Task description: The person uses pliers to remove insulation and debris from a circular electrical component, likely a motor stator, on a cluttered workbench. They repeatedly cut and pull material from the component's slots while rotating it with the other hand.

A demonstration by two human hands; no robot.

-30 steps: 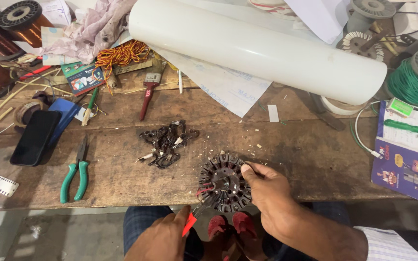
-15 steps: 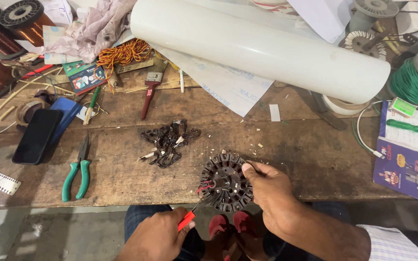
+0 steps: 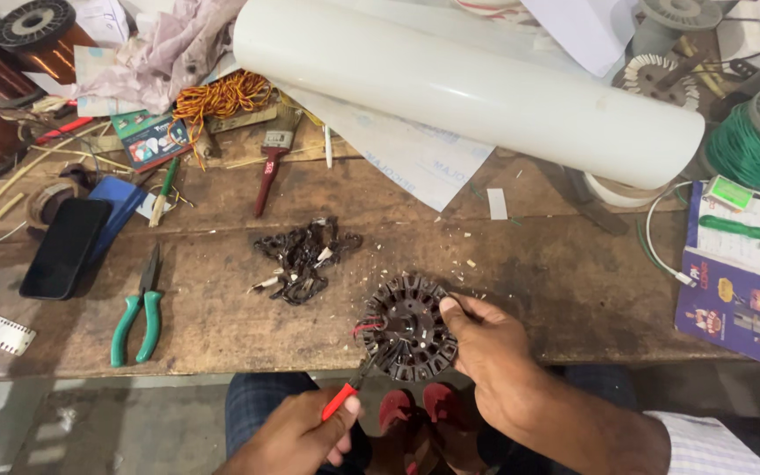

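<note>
Stator core (image 3: 408, 327) sits at bench (image 3: 222, 299) front edge, 6 o'clock | our right hand (image 3: 485, 347) pinches its 3 o'clock rim | our left hand (image 3: 305, 431) closes around red-handled tool (image 3: 349, 391), tip at 7 o'clock | we judge it heavy, rigid, sharp-toothed; rim grip best.

Bare bench (image 3: 573, 281) lies at 3 o'clock of the stator (image 3: 408, 327) under my right hand (image 3: 485, 347), giving free passage as far as the booklet (image 3: 736, 303). At 11 o'clock, a heap of burnt windings (image 3: 303, 257) blocks the near path. At 9 o'clock, open wood runs to the green-handled pliers (image 3: 138, 308). At 12 o'clock, the white roll (image 3: 468, 84) bars reach beyond.
</note>
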